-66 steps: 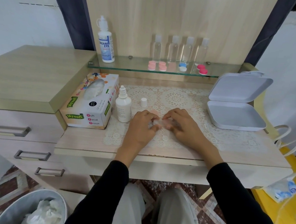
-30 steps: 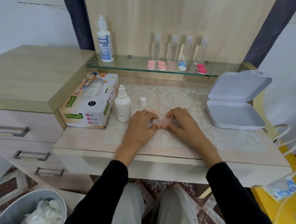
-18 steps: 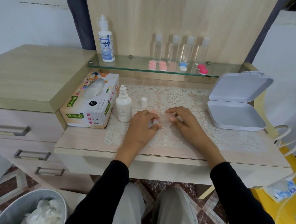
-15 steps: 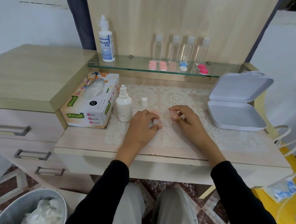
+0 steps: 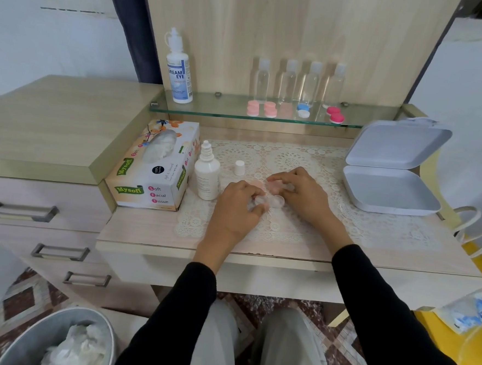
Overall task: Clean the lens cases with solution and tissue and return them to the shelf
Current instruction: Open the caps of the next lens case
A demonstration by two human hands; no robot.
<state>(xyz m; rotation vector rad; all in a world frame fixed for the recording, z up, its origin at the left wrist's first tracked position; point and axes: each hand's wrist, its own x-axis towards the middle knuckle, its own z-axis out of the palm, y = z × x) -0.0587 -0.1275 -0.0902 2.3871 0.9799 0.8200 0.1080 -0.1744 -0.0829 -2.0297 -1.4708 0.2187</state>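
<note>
1. Pull-out desk top [image 5: 372,248] – the work surface. A lace mat [image 5: 359,224] covers it, which I judge gives small parts a soft bed that stops them rolling.
2. Glass shelf [image 5: 219,111] – the return location. Finished cases [image 5: 270,109] sit in a row along its front edge, within easy reach.
3. White hinged box [image 5: 390,190] – stands open on the right, well apart from the hands. I see nothing in its tray.
4. Tissue box [image 5: 149,176] – set at the left edge of the desk top, with a sheet showing at its slot.
5. Left hand [image 5: 236,210] – fingers curled narrow, pinching the clear lens case [image 5: 275,201] down on the mat, apparently to steady it.
6. Right hand [image 5: 304,194] – fingers curled over a pink lid [image 5: 274,185] just behind the case. I cannot tell whether a tissue is in the grip.
7. Solution bottle [image 5: 206,177] – upright and uncapped, just beside the tissue box and near the left hand.
8. Bottle cap [image 5: 239,167] – parked upright on the mat, behind the hands.
</note>
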